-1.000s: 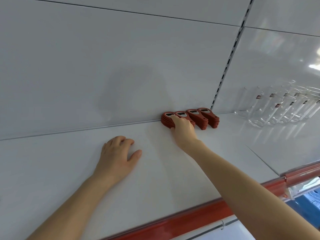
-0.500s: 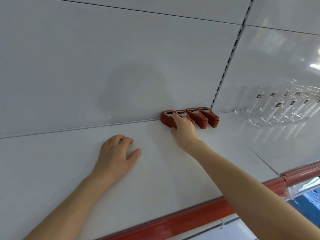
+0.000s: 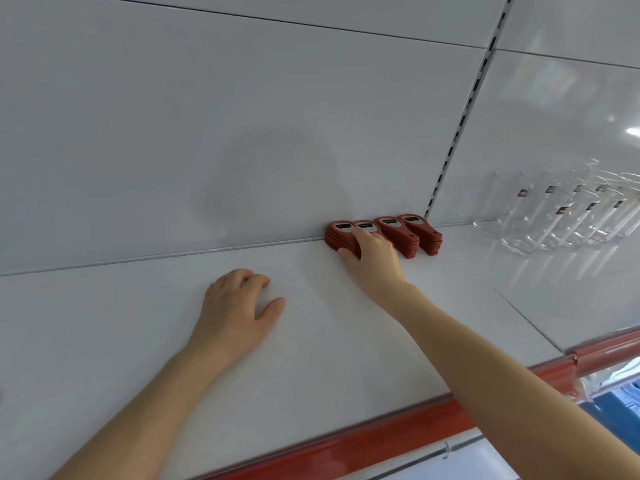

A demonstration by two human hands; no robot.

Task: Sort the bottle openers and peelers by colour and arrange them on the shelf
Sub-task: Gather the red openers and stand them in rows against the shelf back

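Observation:
Several stacks of red bottle openers (image 3: 412,233) stand in a row against the back wall of the white shelf (image 3: 311,341). My right hand (image 3: 372,261) reaches to the two leftmost stacks (image 3: 337,233). Its fingers lie over their tops and its thumb presses the front left side, gripping them and hiding their handles. My left hand (image 3: 235,306) rests palm down on the bare shelf to the left, fingers loosely bent, holding nothing. No peelers are in view.
Several clear drinking glasses (image 3: 554,216) stand at the back of the neighbouring shelf section to the right. A slotted upright (image 3: 464,119) divides the back panels. A red strip (image 3: 381,431) runs along the shelf's front edge.

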